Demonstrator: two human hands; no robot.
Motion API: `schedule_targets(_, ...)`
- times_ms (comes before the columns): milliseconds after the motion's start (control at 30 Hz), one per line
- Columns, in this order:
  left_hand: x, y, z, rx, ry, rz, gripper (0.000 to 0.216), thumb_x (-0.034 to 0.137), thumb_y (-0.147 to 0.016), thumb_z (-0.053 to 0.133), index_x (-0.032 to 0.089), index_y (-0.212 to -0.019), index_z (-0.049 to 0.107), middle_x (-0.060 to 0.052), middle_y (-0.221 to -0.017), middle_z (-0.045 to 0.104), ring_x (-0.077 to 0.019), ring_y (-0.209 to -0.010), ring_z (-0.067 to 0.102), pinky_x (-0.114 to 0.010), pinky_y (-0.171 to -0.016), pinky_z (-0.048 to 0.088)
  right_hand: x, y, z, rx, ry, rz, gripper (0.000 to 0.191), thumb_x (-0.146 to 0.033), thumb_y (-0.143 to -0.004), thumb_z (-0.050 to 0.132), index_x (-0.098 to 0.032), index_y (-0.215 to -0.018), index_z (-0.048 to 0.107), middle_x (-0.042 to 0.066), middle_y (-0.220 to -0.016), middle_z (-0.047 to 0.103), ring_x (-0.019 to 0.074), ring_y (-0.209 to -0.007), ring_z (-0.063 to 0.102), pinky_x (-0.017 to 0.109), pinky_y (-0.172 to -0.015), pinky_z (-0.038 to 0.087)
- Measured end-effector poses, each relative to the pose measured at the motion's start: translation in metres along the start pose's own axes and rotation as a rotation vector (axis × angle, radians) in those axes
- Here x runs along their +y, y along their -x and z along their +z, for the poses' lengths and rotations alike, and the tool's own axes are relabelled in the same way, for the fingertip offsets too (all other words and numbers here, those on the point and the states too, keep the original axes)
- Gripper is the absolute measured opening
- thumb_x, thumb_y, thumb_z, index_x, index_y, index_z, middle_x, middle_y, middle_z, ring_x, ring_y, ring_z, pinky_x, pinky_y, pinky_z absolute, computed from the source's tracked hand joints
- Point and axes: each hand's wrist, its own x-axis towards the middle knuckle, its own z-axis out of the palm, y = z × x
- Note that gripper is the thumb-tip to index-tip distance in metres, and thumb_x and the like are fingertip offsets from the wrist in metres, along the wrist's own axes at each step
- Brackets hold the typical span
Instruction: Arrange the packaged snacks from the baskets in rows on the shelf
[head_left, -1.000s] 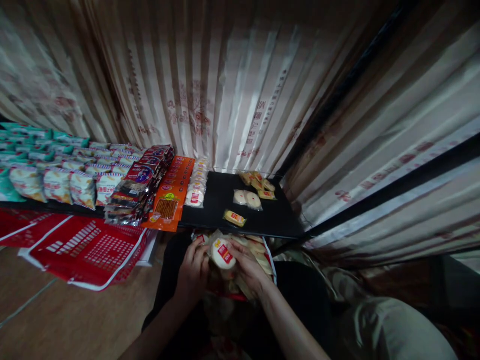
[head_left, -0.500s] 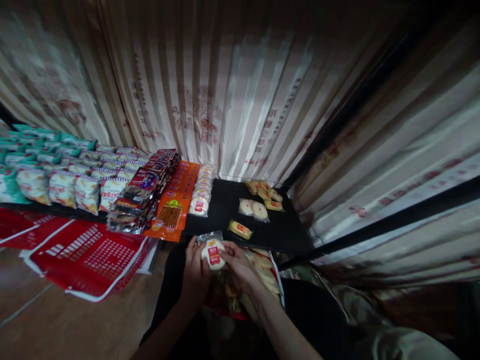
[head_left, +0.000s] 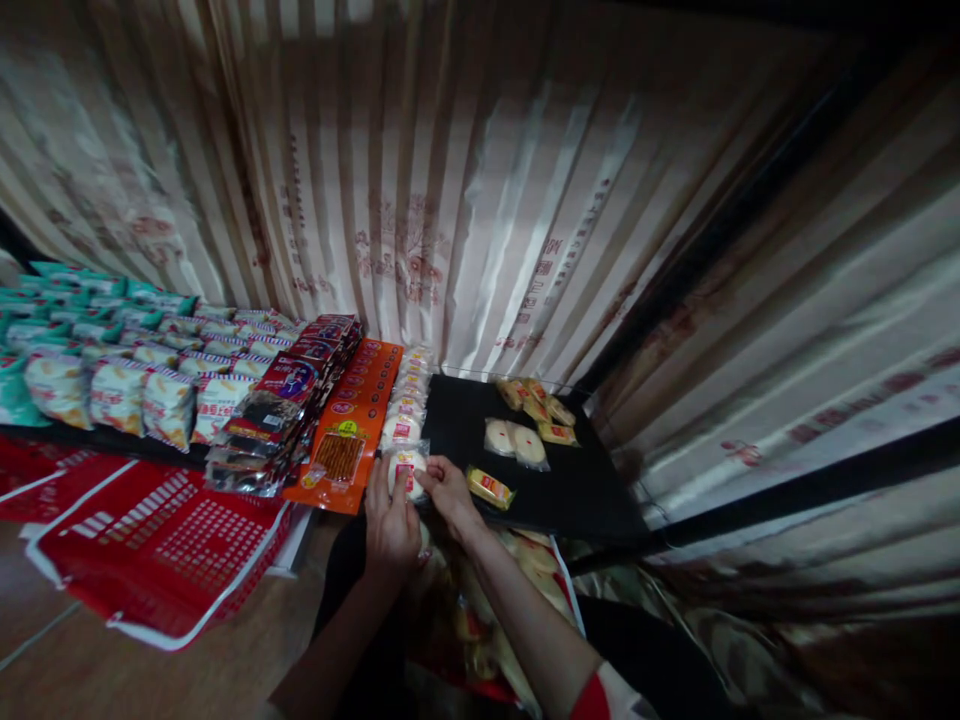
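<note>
My left hand holds the near left side of a wrapped white cake, and my right hand pinches its right edge. The cake is at the near end of the row of matching packets, by the front of the black shelf; whether it rests there I can't tell. A light edge grip, label up, squared to the row, seems best, without nudging the orange bag.

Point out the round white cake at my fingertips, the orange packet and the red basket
White cake (head_left: 406,476), head view: its red label.
Orange packet (head_left: 351,427), head view: middle of its front.
Red basket (head_left: 184,545), head view: perforated wall.
</note>
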Motion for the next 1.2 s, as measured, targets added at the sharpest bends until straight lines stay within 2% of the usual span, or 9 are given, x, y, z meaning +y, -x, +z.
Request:
schedule_targets(133,-0.007,0.002,0.011,-0.077,-0.044,0.017,0.048,0.01,-0.079,0.041,0.01,-0.127,0.047,-0.019,-0.141,0.035,-0.0315,-0.133,0.029,-0.051,-0.104,0.035,0.01,-0.019,0.005,0.04,0.179,-0.046,0.016,-0.029,-0.064,0.062,-0.021,-0.077,0.057,-0.002,-0.068,0.064,0.0145,-0.065,0.06,0.024,-0.061,0.047)
schedule_targets(267,-0.011,-0.002,0.017,-0.088,-0.08,-0.015,0.047,0.007,-0.076,0.041,0.008,-0.122,0.051,-0.019,-0.136,0.042,-0.0312,-0.131,0.033,-0.05,-0.104,0.036,0.016,-0.033,0.007,0.07,0.301,-0.084,0.014,-0.03,-0.069,0.061,-0.021,-0.08,0.06,0.0,-0.074,0.067,0.0156,-0.069,0.063,0.026,-0.064,0.048)
schedule_targets(567,-0.022,-0.012,0.024,-0.138,-0.046,-0.053,0.048,0.009,-0.077,0.041,0.009,-0.124,0.051,-0.018,-0.136,0.044,-0.0308,-0.13,0.035,-0.052,-0.103,0.037,0.011,-0.036,0.012,0.128,0.498,-0.111,0.016,-0.032,-0.074,0.058,-0.021,-0.086,0.062,-0.001,-0.076,0.065,0.014,-0.067,0.06,0.025,-0.065,0.046)
schedule_targets(833,-0.02,-0.01,0.027,-0.134,0.033,-0.103,0.047,0.008,-0.078,0.04,0.009,-0.123,0.051,-0.017,-0.139,0.042,-0.0289,-0.135,0.029,-0.05,-0.108,0.033,0.011,-0.031,0.017,0.189,0.455,-0.138,0.019,-0.036,-0.076,0.057,-0.022,-0.087,0.063,-0.001,-0.075,0.064,0.0145,-0.067,0.059,0.025,-0.065,0.045)
schedule_targets(1000,-0.016,-0.011,0.027,-0.184,0.007,-0.131,0.05,0.006,-0.076,0.041,0.007,-0.125,0.05,-0.019,-0.14,0.041,-0.0312,-0.137,0.025,-0.051,-0.108,0.032,0.005,-0.027,0.019,0.233,0.518,-0.143,0.018,-0.035,-0.075,0.06,-0.022,-0.087,0.065,0.0,-0.076,0.064,0.0146,-0.067,0.059,0.024,-0.064,0.045)
schedule_targets(1200,-0.012,-0.016,0.019,-0.228,0.007,-0.145,0.053,0.004,-0.074,0.043,0.008,-0.127,0.048,-0.019,-0.143,0.037,-0.0304,-0.138,0.022,-0.05,-0.11,0.029,0.009,-0.022,0.021,0.226,0.533,-0.182,0.035,-0.038,-0.082,0.048,-0.015,-0.104,0.062,0.007,-0.089,0.066,0.0169,-0.076,0.061,0.029,-0.074,0.048)
